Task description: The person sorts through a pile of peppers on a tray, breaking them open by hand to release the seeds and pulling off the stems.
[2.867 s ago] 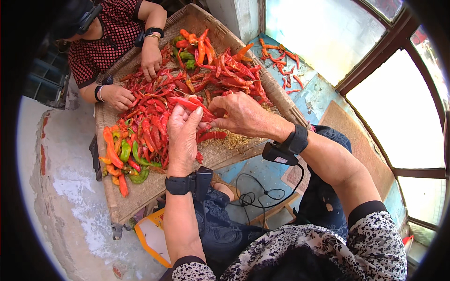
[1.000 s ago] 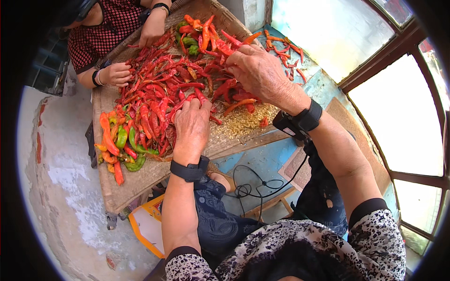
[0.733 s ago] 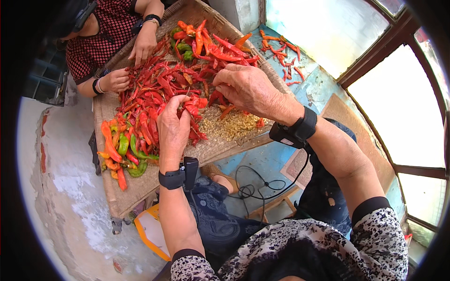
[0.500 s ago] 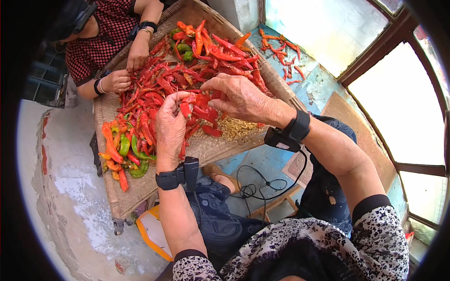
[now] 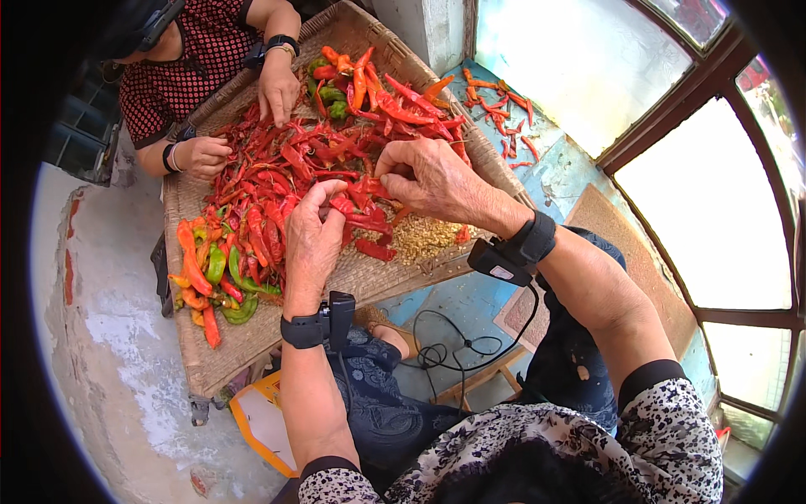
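Broadly, frosted windows (image 5: 579, 76) in dark frames line the right of the room, worn plaster (image 5: 117, 336) fills the left, and a blue floor (image 5: 407, 304) shows below. At the tray's upper left sits another person (image 5: 206, 76) in a dotted top, both hands at the heap's edge. Across the middle lies the wide woven tray (image 5: 220, 357), its near corner toward lower left. The left forearm (image 5: 312, 403) rises almost straight from the lower edge; the right forearm (image 5: 588, 290) slants in from lower right, the back of its hand up. Most of the tray is covered by a heap of red peppers (image 5: 273, 181), with orange and green peppers (image 5: 220, 270) at its lower left. The left hand (image 5: 311, 239) is over the near side of the heap, its grip pinched nearly closed on a red pepper (image 5: 363, 220). Just right of that, the right hand (image 5: 432, 178) has its fingers curled toward the thumb; I cannot tell whether its grip holds anything. Pale seeds (image 5: 428, 239) lie loose beneath it.
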`<state>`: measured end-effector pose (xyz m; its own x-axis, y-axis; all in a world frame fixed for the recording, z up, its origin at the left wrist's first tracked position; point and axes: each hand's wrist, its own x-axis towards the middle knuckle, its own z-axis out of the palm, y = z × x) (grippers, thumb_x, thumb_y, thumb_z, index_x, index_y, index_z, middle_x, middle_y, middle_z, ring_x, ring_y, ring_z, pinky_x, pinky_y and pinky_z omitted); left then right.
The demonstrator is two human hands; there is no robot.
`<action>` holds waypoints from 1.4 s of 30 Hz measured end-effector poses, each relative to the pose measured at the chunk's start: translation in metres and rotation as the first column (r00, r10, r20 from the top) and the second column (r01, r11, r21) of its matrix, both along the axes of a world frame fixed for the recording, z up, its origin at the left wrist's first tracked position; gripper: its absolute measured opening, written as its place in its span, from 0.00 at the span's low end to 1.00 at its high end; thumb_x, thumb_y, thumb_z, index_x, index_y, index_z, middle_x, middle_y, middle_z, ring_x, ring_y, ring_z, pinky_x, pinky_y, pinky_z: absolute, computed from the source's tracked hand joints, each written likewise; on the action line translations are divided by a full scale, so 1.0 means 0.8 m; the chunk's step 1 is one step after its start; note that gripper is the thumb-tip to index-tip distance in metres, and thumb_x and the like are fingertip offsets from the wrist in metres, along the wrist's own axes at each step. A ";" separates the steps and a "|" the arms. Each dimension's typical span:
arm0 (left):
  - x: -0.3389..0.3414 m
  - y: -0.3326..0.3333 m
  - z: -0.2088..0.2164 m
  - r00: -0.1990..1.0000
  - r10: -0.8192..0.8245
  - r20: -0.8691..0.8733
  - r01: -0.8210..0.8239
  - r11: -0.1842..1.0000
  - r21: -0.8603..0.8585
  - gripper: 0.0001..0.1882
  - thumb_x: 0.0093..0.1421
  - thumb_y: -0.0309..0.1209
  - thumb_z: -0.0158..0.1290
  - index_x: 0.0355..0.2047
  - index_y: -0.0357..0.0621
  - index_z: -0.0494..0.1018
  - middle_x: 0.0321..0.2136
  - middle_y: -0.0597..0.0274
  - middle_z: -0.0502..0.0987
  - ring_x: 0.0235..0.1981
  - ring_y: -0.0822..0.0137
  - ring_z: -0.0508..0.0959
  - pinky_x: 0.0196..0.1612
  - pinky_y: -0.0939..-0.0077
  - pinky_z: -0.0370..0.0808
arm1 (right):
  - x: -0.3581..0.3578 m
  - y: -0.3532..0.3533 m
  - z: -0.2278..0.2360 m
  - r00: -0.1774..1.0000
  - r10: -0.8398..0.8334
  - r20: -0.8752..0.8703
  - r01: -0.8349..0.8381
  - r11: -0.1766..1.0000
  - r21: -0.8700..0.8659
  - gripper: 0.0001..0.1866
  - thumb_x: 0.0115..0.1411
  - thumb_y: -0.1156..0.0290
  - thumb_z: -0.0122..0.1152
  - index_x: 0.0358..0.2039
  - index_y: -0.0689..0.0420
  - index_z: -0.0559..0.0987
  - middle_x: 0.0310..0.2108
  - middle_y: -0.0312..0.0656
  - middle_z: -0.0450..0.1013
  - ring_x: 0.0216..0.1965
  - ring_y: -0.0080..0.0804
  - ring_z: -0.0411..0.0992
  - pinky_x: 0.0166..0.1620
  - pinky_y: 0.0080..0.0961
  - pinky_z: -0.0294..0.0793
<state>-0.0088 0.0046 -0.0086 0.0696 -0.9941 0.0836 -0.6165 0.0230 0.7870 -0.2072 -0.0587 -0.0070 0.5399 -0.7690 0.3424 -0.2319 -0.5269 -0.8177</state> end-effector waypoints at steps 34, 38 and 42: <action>-0.005 0.002 0.001 0.999 0.035 0.041 -0.031 0.996 -0.082 0.12 0.64 0.34 0.50 0.40 0.36 0.74 0.25 0.65 0.77 0.26 0.76 0.73 0.31 0.79 0.70 | -0.013 -0.052 -0.019 0.703 -0.502 -0.504 -0.011 0.701 -0.713 0.20 0.61 0.61 0.54 0.48 0.62 0.75 0.42 0.43 0.72 0.47 0.39 0.67 0.55 0.33 0.63; -0.006 0.004 0.003 0.998 0.047 0.041 -0.044 0.996 -0.081 0.13 0.64 0.35 0.50 0.40 0.35 0.74 0.25 0.64 0.77 0.26 0.75 0.74 0.31 0.78 0.71 | -0.010 -0.075 -0.029 0.701 -0.520 -0.488 0.006 0.688 -0.725 0.20 0.62 0.62 0.53 0.49 0.63 0.74 0.45 0.44 0.71 0.48 0.41 0.67 0.54 0.34 0.64; -0.006 0.003 0.009 0.996 0.061 0.061 -0.059 0.998 -0.035 0.14 0.64 0.35 0.50 0.40 0.35 0.74 0.25 0.62 0.77 0.26 0.73 0.75 0.32 0.77 0.71 | -0.004 -0.067 -0.014 0.760 -0.460 -0.459 0.014 0.718 -0.696 0.18 0.61 0.65 0.55 0.47 0.63 0.74 0.43 0.44 0.71 0.47 0.42 0.67 0.52 0.34 0.66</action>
<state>-0.0133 0.0072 -0.0014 0.1222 -0.9849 0.1223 -0.6652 0.0102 0.7466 -0.2100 -0.1122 -0.0185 0.6222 -0.6211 0.4765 -0.7147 -0.6991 0.0220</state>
